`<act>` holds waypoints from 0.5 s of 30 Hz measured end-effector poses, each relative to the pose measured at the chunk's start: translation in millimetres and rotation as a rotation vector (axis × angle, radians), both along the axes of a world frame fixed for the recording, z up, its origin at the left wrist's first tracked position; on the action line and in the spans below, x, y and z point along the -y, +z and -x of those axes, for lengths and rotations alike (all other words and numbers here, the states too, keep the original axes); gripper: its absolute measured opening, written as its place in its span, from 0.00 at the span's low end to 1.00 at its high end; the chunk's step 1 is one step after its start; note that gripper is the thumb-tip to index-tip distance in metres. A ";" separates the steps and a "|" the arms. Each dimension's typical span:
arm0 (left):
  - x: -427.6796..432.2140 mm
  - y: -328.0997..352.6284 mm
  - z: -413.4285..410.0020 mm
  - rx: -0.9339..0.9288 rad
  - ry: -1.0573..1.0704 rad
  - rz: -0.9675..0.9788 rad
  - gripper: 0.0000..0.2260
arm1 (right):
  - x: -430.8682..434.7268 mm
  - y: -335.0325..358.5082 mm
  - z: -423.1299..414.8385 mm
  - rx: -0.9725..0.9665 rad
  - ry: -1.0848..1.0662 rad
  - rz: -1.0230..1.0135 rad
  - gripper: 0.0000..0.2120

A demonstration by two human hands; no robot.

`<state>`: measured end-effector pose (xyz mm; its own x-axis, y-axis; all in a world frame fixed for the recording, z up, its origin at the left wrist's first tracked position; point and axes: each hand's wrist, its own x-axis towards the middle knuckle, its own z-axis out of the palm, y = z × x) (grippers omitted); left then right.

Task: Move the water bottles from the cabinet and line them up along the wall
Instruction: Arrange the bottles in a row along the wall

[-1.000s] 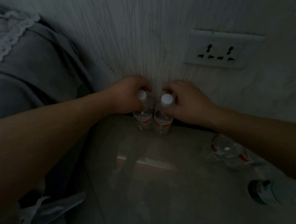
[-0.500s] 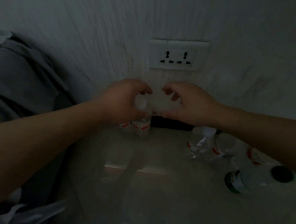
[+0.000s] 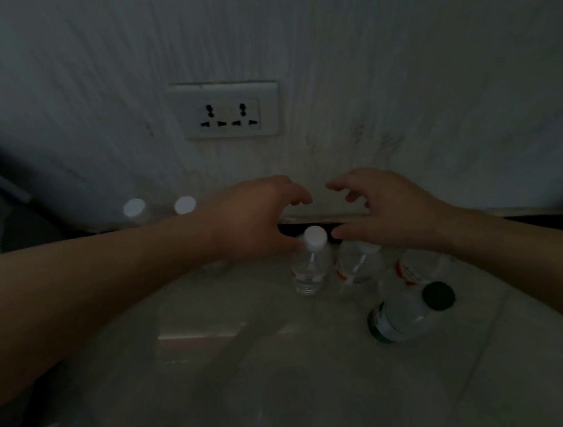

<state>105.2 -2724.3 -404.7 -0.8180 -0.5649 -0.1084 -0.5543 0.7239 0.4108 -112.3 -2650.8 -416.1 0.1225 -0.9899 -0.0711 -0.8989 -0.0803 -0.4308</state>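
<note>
Fingers loosely curled, spread apart and holding nothing, the left hand (image 3: pixel 256 215) and right hand (image 3: pixel 386 210) have let go of the two clear white-capped plastic water bottles (image 3: pixel 185 205). These now stand on the left against the white wall (image 3: pixel 291 40), while the hands have shifted right over three more clear bottles (image 3: pixel 309 265).

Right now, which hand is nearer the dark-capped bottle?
Right. The right hand hovers beyond the dark-capped bottle, toward the wall; the left hand is farther away, off to the left.
</note>
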 end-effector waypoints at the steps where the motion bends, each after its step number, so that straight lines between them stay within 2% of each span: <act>1: -2.6 -2.2 7.3 0.024 -0.013 0.000 0.29 | -5.2 -0.7 3.8 -0.013 0.005 -0.007 0.37; 8: -10.9 -23.4 34.0 0.161 -0.105 0.036 0.25 | -26.9 -10.5 18.9 -0.098 0.019 -0.058 0.31; 15: -8.3 -36.7 30.7 0.112 -0.081 0.009 0.18 | -26.6 -17.5 15.1 -0.112 0.040 -0.101 0.24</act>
<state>74.5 -2716.0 -441.3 -0.8442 -0.4987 -0.1966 -0.5357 0.7718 0.3425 -127.4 -2624.1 -433.7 0.1478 -0.9714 -0.1859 -0.9388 -0.0787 -0.3354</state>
